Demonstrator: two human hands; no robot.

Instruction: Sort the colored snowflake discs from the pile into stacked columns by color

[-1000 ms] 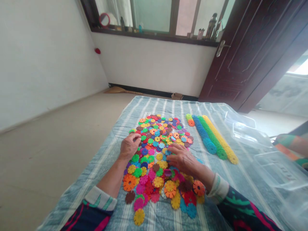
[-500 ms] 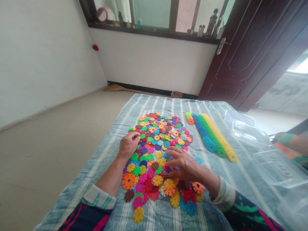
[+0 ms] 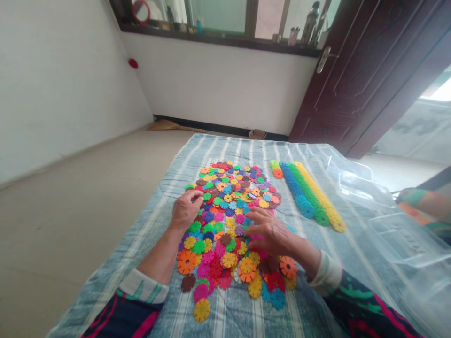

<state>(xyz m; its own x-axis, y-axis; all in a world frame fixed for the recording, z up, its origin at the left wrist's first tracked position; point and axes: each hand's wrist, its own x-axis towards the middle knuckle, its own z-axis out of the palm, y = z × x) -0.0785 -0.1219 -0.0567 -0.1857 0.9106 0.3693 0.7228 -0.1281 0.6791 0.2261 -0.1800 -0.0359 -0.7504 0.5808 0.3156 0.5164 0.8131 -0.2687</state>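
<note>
Colourful notched plastic discs (image 3: 229,259) lie in a wide, overlapping heap on the striped cloth. At the heap's left edge is my left hand (image 3: 186,210), thumb and forefinger closed together; whatever it may hold is hidden. My right hand (image 3: 272,233) hovers low over the right side of the heap, fingers apart, with nothing visible in them. Close to its fingertips are a purple disc (image 3: 239,230) and a pink disc (image 3: 240,218). Right of the heap, overlapping discs form a blue row (image 3: 296,191), a green row (image 3: 310,195) and a yellow row (image 3: 320,196).
A short row of green and orange discs (image 3: 276,169) lies beside the blue row. Clear plastic boxes (image 3: 405,241) stand along the right side of the striped cloth (image 3: 158,206). Part of another person (image 3: 424,206) shows at the right edge.
The view has shifted slightly. My right hand has drawn a little to the right, uncovering discs by its fingertips. My left hand keeps its place and its pinch.
</note>
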